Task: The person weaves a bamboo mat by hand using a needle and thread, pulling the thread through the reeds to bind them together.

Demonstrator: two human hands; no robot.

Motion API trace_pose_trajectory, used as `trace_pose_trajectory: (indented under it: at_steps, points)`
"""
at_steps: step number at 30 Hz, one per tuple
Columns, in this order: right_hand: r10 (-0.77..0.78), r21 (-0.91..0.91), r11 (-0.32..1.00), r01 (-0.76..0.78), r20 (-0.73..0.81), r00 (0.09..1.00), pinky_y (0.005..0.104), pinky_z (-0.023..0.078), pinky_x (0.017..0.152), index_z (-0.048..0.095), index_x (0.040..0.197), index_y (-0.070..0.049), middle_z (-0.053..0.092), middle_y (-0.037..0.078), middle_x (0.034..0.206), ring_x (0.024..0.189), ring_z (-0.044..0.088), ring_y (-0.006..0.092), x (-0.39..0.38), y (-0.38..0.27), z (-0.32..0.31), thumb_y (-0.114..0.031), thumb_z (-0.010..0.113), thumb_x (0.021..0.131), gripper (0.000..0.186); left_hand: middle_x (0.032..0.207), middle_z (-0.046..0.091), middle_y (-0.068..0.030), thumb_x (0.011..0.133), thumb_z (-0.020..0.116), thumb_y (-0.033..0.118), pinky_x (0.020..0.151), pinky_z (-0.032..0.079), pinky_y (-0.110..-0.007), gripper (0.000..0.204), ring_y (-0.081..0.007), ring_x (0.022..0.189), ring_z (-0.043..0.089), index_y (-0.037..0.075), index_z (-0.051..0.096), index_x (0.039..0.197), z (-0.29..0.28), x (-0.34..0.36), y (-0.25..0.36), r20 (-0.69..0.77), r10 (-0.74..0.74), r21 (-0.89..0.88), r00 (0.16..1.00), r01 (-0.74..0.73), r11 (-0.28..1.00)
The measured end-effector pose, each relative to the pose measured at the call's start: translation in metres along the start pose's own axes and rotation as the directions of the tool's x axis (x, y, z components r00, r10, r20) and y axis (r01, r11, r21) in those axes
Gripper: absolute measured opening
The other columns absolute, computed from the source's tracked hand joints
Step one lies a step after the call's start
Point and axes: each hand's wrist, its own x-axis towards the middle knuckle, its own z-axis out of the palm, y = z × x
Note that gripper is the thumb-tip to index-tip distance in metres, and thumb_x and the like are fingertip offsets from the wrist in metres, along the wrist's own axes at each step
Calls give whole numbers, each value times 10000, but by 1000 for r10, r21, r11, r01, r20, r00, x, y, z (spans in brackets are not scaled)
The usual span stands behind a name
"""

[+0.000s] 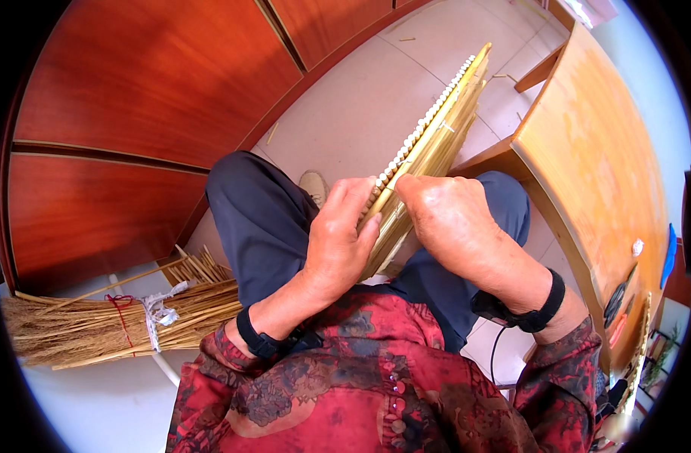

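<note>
A mat of pale yellow straw stalks (428,162) stands on edge between my knees, slanting away to the upper right. Along its left edge runs a row of whitish cut stalk ends, beside a thicker yellow stalk. My left hand (338,241) grips the mat's near part from the left, thumb on the face and fingers behind the edge. On the other side, my right hand (447,219) is closed in a fist, thumb side against the yellow stalk. Whatever it pinches is hidden by the fingers.
A tied bundle of brown straw stalks (187,313) lies at my left. Red-brown wooden cabinets (134,83) rise at the far left. A wooden table (609,143) stands at my right, with small items on it. Straw bits lie on the tiled floor (360,90).
</note>
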Motion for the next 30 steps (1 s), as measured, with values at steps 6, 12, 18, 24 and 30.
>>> trace_pose_trajectory:
  at_steps: [6, 12, 18, 24, 30]
  points:
    - [-14, -53, 998, 14, -3, 1000, 412, 540, 569, 582, 854, -18, 654, 174, 713, 682, 677, 351, -7, 2, -9, -55, 576, 766, 96, 1091, 593, -150, 758, 653, -69, 890, 470, -332, 449, -290, 1013, 601, -8, 565, 1194, 2, -1, 2, 1, -8, -28, 1000, 8, 1000]
    - [43, -113, 993, -43, -2, 999, 423, 538, 558, 570, 887, -20, 649, 177, 715, 681, 677, 344, -15, -2, -9, -60, 572, 781, 114, 1099, 598, -152, 763, 653, -60, 895, 469, -333, 433, -294, 1024, 602, -11, 567, 1185, 5, -1, 3, -10, 5, -28, 1000, -5, 1000]
    - [48, -77, 996, -49, -18, 999, 432, 541, 568, 561, 858, -20, 648, 186, 725, 678, 675, 352, -16, 0, -2, -78, 557, 800, 82, 1097, 602, -155, 765, 650, -61, 899, 470, -334, 429, -298, 1027, 605, -9, 569, 1183, 3, -1, 4, 2, 14, -47, 1000, -13, 999]
    - [48, -77, 996, -50, -31, 998, 439, 542, 574, 559, 842, -21, 649, 179, 723, 678, 672, 357, -15, 1, 0, -74, 555, 796, 70, 1106, 605, -157, 765, 650, -65, 898, 473, -333, 431, -299, 1027, 608, -9, 572, 1185, 4, -2, 3, -3, 11, -52, 1000, -11, 999]
    - [32, -84, 996, -35, -43, 999, 438, 543, 578, 561, 834, -21, 647, 182, 721, 680, 672, 355, -13, 1, -1, -74, 553, 795, 67, 1108, 606, -159, 764, 646, -70, 901, 472, -333, 432, -300, 1029, 608, -8, 573, 1186, 4, -2, 3, -4, 6, -68, 1000, -7, 998]
